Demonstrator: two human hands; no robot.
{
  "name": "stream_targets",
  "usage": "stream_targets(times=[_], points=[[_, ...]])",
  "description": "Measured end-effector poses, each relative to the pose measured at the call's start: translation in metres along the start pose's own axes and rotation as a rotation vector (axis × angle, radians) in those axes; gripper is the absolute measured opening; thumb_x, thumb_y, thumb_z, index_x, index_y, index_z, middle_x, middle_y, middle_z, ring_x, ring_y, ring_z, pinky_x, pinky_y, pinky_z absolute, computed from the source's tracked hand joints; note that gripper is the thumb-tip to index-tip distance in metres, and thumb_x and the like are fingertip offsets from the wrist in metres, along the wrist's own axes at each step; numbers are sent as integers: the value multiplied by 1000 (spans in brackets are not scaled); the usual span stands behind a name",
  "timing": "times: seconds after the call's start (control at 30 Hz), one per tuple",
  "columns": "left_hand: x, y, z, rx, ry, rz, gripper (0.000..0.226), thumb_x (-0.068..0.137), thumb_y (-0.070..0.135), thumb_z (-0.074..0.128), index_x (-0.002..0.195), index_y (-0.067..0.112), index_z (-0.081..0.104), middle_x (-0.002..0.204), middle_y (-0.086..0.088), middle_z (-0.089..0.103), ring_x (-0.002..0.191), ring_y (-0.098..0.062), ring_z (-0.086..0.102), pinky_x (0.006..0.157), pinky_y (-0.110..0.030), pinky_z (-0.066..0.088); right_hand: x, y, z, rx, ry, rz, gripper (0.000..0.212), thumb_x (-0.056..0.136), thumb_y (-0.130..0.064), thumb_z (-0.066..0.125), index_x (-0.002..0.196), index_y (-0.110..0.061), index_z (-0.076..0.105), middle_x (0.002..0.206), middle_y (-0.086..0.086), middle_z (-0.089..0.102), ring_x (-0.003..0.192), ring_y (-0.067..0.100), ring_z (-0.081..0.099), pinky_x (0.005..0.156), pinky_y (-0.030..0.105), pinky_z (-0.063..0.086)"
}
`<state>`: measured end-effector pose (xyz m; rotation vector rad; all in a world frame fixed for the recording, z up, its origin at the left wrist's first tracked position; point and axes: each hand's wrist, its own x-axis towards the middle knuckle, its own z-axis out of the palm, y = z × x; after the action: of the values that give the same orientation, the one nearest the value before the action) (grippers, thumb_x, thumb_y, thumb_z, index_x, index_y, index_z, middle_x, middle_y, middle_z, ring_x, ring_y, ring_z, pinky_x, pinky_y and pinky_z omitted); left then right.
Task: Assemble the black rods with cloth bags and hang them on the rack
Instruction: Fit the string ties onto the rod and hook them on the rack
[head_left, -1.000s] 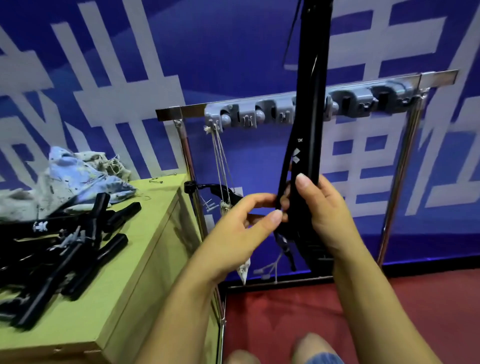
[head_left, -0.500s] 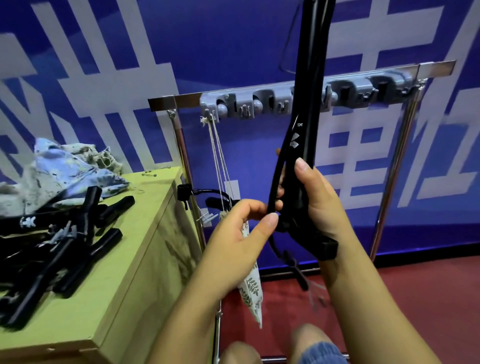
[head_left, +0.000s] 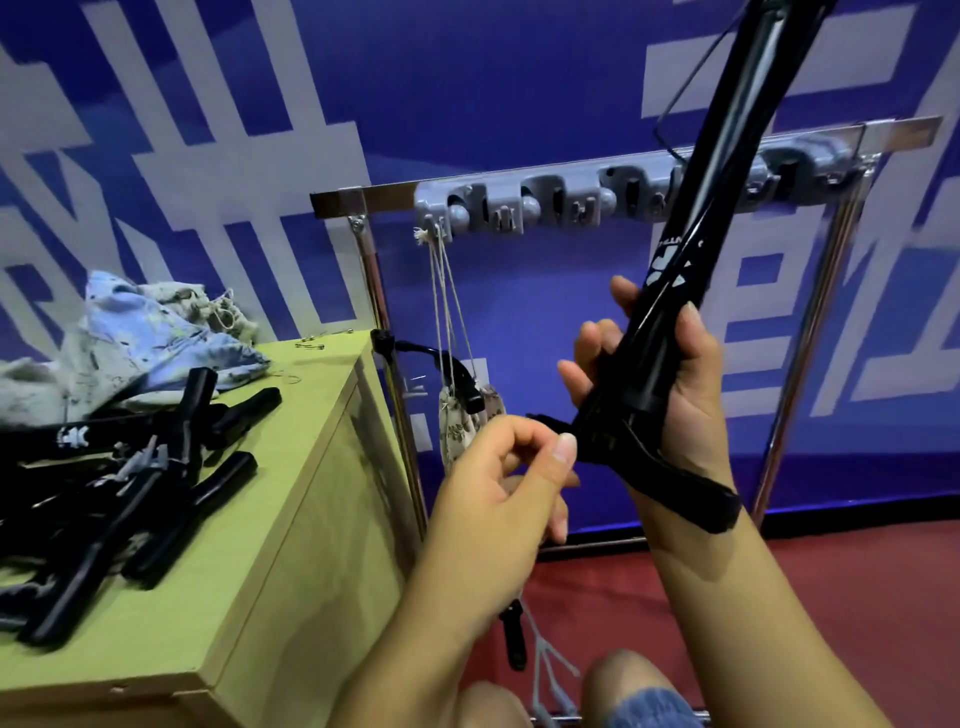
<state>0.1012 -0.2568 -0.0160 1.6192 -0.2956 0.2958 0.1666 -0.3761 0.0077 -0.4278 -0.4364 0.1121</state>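
My right hand (head_left: 670, 384) grips a long black rod (head_left: 711, 197) near its lower end; the rod leans up to the right across the rack. My left hand (head_left: 509, 478) pinches a black strap (head_left: 550, 423) at the rod's base. Behind stands the metal rack (head_left: 374, 195) with a grey row of clips (head_left: 519, 205). A printed cloth bag (head_left: 460, 426) hangs by strings from the leftmost clip, with a black rod (head_left: 441, 364) beside it. More black rods (head_left: 156, 467) and crumpled cloth bags (head_left: 135, 338) lie on the wooden table (head_left: 249, 561).
A blue wall with white shapes stands behind the rack. The floor is red. My knees (head_left: 639, 691) show at the bottom edge. Small metal pins (head_left: 311, 343) lie at the table's far corner.
The rod has tilted from upright to leaning right. My left hand has moved down to its base and now pinches the strap. The view has shifted left and down.
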Motion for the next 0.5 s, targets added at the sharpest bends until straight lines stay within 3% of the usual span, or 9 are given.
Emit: stream_targets(times=[0.07,0.2,0.33,0.5], points=[[1,1,0,-2,-17,24,17,82,31,57,75,16,55,65,0,65,43,-9,48,48,-13,38,-2,0,-1,-4,5,-7,43,60,-41,65,94,-16,69,65,1,62,69,14,70,53,26,55],[0,2,2,-34,-67,63,16,85,25,54,75,13,51,52,4,62,41,-6,44,48,-10,37,0,-1,2,-67,-44,-44,55,59,-44,72,106,-16,60,73,-2,63,62,10,65,50,20,51],[-2,4,1,-61,-49,99,14,87,22,52,73,21,53,68,0,70,42,-7,45,48,-10,38,-2,-3,5,-90,-77,-83,54,59,-44,71,104,-17,58,72,-1,64,58,8,62,50,20,50],[-5,6,1,-6,-83,94,15,86,26,53,72,24,52,46,8,55,41,-4,44,48,-9,35,-4,-3,9,-96,-40,-100,52,57,-45,72,101,-19,61,65,-2,60,53,7,59,50,19,49]])
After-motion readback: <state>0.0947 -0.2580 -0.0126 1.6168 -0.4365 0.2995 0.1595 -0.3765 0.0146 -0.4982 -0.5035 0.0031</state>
